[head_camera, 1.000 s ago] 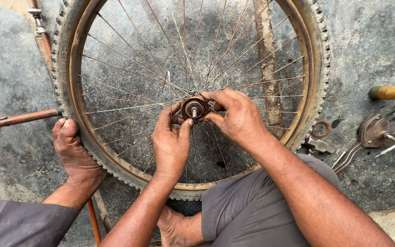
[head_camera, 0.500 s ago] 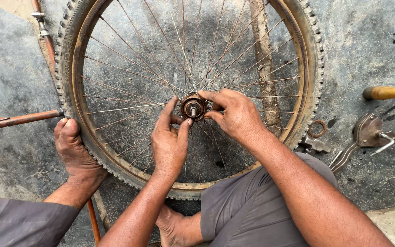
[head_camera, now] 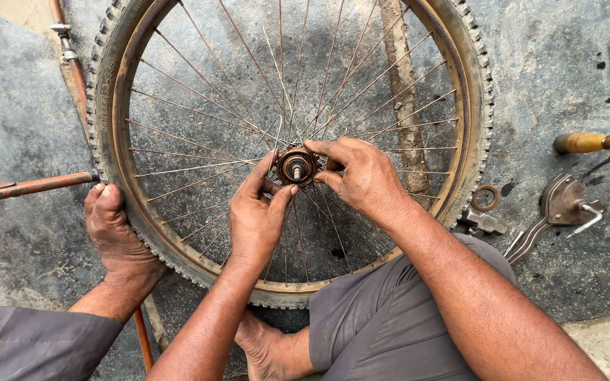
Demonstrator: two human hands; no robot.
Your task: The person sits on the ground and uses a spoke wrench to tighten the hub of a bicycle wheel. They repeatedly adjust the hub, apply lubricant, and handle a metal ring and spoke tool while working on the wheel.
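Both our hands — left hand (head_camera: 257, 220) and right hand (head_camera: 361, 176) — pinch the rusty round metal hub (head_camera: 296, 166) of the spoked bicycle wheel (head_camera: 114, 127), mid-adjustment — careful fingertip turning seems due next.

My left hand (head_camera: 257, 215): bare, no glove, no ring, no watch; forearm bare up to the lower edge of the view.
My right hand (head_camera: 361, 176): bare likewise; nothing on wrist or fingers; forearm uncovered its full visible length.
My legs: grey trousers (head_camera: 383, 317), plain cloth, creased at the bent knee, no pattern or visible pocket.
My left foot (head_camera: 44, 339): bare, no sandal.
My right foot (head_camera: 270, 349): bare also.
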